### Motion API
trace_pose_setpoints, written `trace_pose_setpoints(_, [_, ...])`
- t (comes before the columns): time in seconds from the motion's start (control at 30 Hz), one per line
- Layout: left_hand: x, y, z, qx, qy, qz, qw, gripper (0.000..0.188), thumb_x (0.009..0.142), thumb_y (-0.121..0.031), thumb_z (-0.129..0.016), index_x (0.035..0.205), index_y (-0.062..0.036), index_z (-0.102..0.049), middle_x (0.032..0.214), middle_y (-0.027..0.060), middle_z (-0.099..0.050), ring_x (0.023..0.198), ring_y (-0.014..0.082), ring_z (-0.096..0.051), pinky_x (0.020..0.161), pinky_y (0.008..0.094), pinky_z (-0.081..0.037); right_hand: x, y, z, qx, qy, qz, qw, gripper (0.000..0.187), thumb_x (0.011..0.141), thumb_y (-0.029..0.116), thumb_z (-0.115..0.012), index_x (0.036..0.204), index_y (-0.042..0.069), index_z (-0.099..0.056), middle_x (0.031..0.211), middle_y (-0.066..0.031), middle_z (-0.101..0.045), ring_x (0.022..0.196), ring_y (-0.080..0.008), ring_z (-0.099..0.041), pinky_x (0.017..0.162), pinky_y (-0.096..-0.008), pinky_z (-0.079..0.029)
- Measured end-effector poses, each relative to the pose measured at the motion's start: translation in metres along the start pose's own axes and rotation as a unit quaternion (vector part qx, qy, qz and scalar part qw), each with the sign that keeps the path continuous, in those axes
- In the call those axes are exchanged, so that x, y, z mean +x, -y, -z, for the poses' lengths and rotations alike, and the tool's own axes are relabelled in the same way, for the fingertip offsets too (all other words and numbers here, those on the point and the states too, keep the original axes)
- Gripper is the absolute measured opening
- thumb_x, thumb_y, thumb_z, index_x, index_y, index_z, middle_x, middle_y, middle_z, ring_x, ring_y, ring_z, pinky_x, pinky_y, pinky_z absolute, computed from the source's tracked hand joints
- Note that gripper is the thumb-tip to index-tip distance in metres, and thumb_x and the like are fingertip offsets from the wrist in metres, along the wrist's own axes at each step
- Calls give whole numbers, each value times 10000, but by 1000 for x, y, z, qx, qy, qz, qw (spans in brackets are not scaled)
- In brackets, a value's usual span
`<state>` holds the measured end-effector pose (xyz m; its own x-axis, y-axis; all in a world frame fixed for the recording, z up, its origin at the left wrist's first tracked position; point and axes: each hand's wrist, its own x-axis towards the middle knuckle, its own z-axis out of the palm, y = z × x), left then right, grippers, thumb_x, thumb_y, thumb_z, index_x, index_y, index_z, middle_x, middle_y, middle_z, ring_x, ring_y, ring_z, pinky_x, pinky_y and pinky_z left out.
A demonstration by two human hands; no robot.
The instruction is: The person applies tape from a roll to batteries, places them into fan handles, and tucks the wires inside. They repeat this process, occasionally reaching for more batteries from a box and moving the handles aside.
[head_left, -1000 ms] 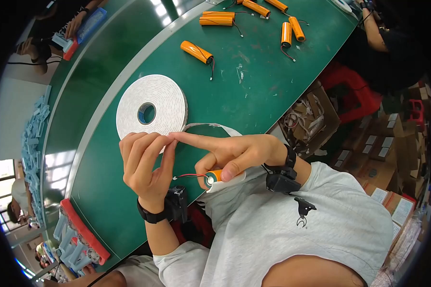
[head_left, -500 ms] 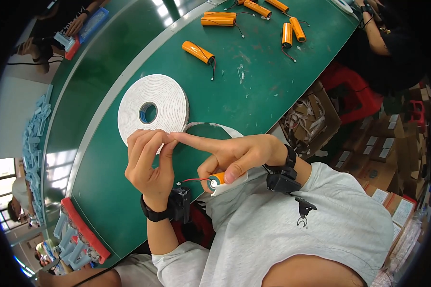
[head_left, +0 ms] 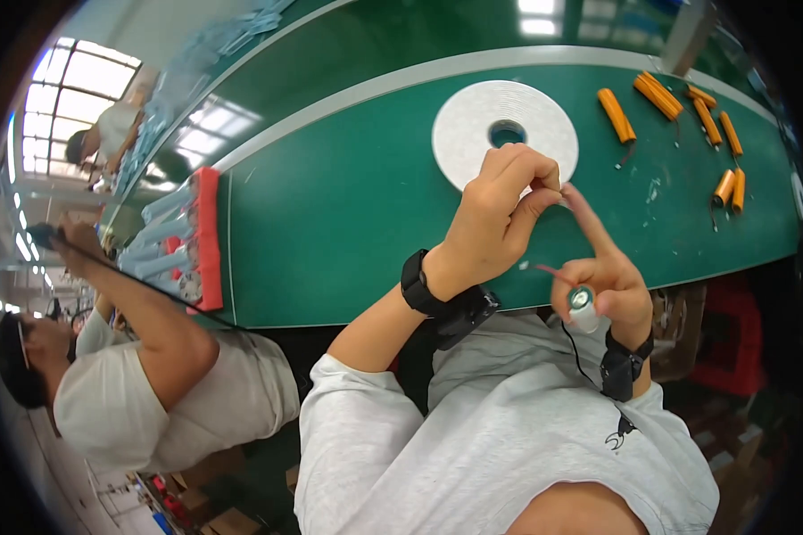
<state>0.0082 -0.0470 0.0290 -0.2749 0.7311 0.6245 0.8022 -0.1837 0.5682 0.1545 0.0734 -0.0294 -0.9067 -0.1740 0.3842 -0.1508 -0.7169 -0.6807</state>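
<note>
Tape roll (head_left: 509, 104), white disc, left hand (head_left: 491, 214) pinched together, right hand (head_left: 622, 283) clasping cylindrical battery (head_left: 582, 299)

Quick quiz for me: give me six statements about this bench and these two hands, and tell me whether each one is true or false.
1. The right hand holds a battery pack. True.
2. The white roll lies to the right of the orange packs. False: it lies to their left in the picture.
3. The left hand has its thumb and fingers pinched together. True.
4. The table has a white top. False: its top is green.
5. A dark wristband is worn on the left wrist. True.
6. The red bar is at the right side of the picture. False: it is at the left, beside light blue pieces.
</note>
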Motion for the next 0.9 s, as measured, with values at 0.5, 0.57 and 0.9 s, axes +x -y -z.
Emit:
trace_pose_setpoints(0.5, [-110,188,367,689,-530,217,445,524,772,-291,-631,1066,45,-355,998,165,-420,901,292,-386,813,384,-337,2,-2,23,6,-119,11,993,1021,764,249,-657,1388,66,131,719,-172,-549,550,-184,-530,455,-251,-431])
trace_pose_setpoints(0.57, [-114,206,398,585,-626,326,399,797,709,-265,-668,1209,53,-135,1199,230,-213,1102,377,-188,937,442,-204,1,-3,24,11,-119,17,993,1020,767,249,-655,1387,67,134,718,-172,-549,548,-184,-531,455,-252,-432])
trace_pose_setpoints(0.9, [-90,183,386,552,-620,351,433,904,666,-257,-713,1250,55,-96,1258,241,-178,1150,396,-157,967,462,-185,5,0,2,-16,-172,28,985,1015,772,253,-652,1387,65,134,714,-177,-551,535,-187,-530,459,-261,-436])
